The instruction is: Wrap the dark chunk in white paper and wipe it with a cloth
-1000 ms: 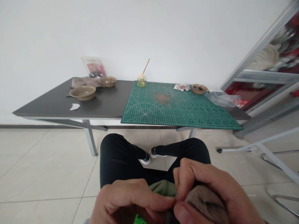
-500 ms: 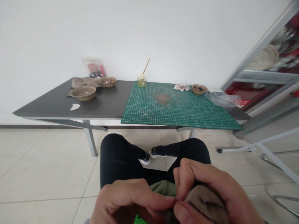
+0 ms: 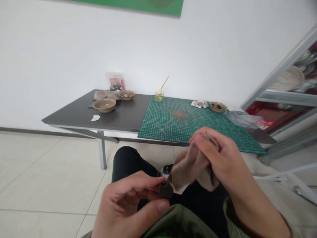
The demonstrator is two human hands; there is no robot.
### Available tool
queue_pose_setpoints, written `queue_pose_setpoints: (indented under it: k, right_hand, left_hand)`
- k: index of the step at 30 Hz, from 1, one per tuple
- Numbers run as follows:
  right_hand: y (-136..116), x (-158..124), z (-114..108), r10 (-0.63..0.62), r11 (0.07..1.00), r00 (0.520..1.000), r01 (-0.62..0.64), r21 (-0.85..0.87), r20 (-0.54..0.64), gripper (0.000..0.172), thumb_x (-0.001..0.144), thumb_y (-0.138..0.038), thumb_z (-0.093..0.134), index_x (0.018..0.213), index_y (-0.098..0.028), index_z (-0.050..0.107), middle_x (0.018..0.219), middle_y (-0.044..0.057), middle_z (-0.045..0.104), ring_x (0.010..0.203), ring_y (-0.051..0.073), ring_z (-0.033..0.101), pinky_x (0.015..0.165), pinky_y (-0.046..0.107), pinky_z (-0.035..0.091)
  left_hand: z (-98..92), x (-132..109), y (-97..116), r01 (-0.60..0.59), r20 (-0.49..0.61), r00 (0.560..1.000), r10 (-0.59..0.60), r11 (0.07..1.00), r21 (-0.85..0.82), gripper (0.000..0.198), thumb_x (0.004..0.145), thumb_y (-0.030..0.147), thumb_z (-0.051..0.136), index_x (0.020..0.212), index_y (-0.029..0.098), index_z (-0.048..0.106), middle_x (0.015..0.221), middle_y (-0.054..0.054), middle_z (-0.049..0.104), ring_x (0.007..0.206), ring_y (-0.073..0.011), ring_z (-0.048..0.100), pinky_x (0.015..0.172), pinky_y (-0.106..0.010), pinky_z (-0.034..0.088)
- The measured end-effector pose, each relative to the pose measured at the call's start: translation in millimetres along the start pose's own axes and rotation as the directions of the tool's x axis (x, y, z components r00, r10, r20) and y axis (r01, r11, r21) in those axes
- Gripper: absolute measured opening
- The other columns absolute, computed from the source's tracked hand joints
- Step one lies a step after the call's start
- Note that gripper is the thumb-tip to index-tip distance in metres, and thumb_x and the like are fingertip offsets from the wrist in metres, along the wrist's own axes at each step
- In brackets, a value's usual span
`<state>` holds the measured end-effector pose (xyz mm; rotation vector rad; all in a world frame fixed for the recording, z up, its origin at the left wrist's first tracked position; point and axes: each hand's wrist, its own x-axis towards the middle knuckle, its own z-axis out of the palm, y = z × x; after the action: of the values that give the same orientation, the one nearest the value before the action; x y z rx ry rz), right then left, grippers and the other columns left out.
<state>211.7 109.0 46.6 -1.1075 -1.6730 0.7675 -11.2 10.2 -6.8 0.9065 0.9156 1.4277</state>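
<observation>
My right hand (image 3: pixel 218 148) is closed on a brown cloth (image 3: pixel 190 165), which hangs in folds from the fingers over my lap. Lower and to the left, my left hand (image 3: pixel 133 201) pinches a small dark, rounded piece (image 3: pixel 165 191) between thumb and fingers. The cloth's lower left end comes right beside this piece; whether they touch I cannot tell. Blur hides what exactly the dark piece is.
Ahead stands a dark table (image 3: pixel 119 119) with a green cutting mat (image 3: pixel 158 122). On it are a wide bowl (image 3: pixel 104 105), a small bowl (image 3: pixel 126 95), another bowl (image 3: pixel 218 106), a glass jar (image 3: pixel 159 96) with a stick, a plastic bag (image 3: pixel 244 119) and a paper scrap (image 3: pixel 95 117).
My hands, close together before, have moved apart. The right hand has risen with the cloth, which now hangs unfolded, and the dark piece shows in the left. The view has tilted up.
</observation>
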Motion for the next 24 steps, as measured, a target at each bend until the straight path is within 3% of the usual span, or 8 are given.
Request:
queue_pose_setpoints:
  k: [3,7,9,11,14,16,18,24]
  right_hand:
    - [9,77,16,-0.219,0.963,0.969,0.196,-0.184,-0.117,0.036,0.107,-0.05,0.074,0.08,-0.027,0.064,0.078,0.002,0.069,0.078,0.024,0.069,0.078,0.038,0.06]
    - [13,180,75,-0.306,0.925,0.944,0.263,-0.276,-0.126,0.015,0.112,-0.034,0.07,0.101,-0.026,0.064,0.116,0.011,0.079,0.112,0.03,0.073,0.11,0.049,0.058]
    - [14,218,115,-0.325,0.897,0.945,0.302,-0.323,-0.02,0.009,0.114,-0.03,0.069,0.109,-0.023,0.067,0.129,0.017,0.078,0.121,0.032,0.072,0.114,0.05,0.057]
    - [16,244,153,-0.327,0.863,0.929,0.368,-0.347,0.173,0.011,0.109,-0.029,0.081,0.109,-0.022,0.072,0.13,0.017,0.08,0.12,0.032,0.073,0.11,0.048,0.06]
    - [24,260,180,-0.325,0.817,0.873,0.452,-0.357,0.363,0.019,0.109,-0.032,0.085,0.121,-0.019,0.077,0.14,0.015,0.083,0.131,0.03,0.074,0.119,0.043,0.058]
    - [33,260,169,-0.335,0.797,0.851,0.485,-0.359,0.405,0.025,0.117,-0.036,0.076,0.135,-0.019,0.076,0.148,0.012,0.082,0.138,0.025,0.074,0.124,0.038,0.055]
    - [49,256,134,-0.331,0.784,0.854,0.485,-0.388,0.401,0.024,0.12,-0.032,0.067,0.14,-0.02,0.075,0.15,0.01,0.082,0.141,0.023,0.074,0.126,0.036,0.055]
    - [137,241,-48,-0.151,0.691,0.96,0.272,-0.67,0.234,0.014,0.116,-0.024,0.072,0.125,-0.02,0.082,0.128,0.014,0.086,0.121,0.031,0.082,0.115,0.055,0.064]
  left_hand:
    - [-11.2,12,6,-0.083,-0.17,0.982,0.082,0.997,0.003,0.034,0.073,0.052,0.115,0.095,0.033,0.098,0.094,-0.004,0.095,0.085,-0.0227,0.093,0.078,-0.022,0.075]
    - [-35.7,29,15,-0.138,-0.182,0.971,0.156,0.985,0.107,0.028,0.083,0.045,0.111,0.104,0.032,0.097,0.102,-0.004,0.097,0.096,-0.0275,0.096,0.087,-0.026,0.078]
    - [-47.5,39,21,-0.164,-0.205,0.957,0.204,0.967,0.193,0.027,0.086,0.043,0.109,0.107,0.03,0.097,0.107,-0.005,0.097,0.1,-0.0293,0.096,0.092,-0.029,0.078]
    - [-57.0,50,28,-0.165,-0.241,0.941,0.238,0.943,0.288,0.03,0.087,0.044,0.108,0.109,0.028,0.096,0.112,-0.007,0.097,0.101,-0.0317,0.096,0.095,-0.033,0.079]
    - [-67.0,70,38,-0.145,-0.273,0.922,0.273,0.9,0.412,0.034,0.086,0.044,0.108,0.111,0.027,0.095,0.112,-0.007,0.097,0.099,-0.0326,0.096,0.095,-0.035,0.079]
    - [-70.2,88,43,-0.155,-0.256,0.922,0.291,0.882,0.445,0.033,0.085,0.044,0.108,0.109,0.028,0.094,0.109,-0.006,0.097,0.094,-0.0315,0.095,0.092,-0.034,0.08]
    - [-69.7,107,45,-0.164,-0.181,0.946,0.269,0.878,0.449,0.031,0.086,0.045,0.108,0.107,0.027,0.094,0.106,-0.007,0.097,0.092,-0.0314,0.095,0.091,-0.036,0.08]
    - [-41.4,170,34,-0.161,0.033,0.986,0.164,0.881,0.445,0.025,0.089,0.04,0.104,0.105,0.023,0.095,0.104,-0.011,0.096,0.089,-0.0298,0.095,0.084,-0.033,0.08]
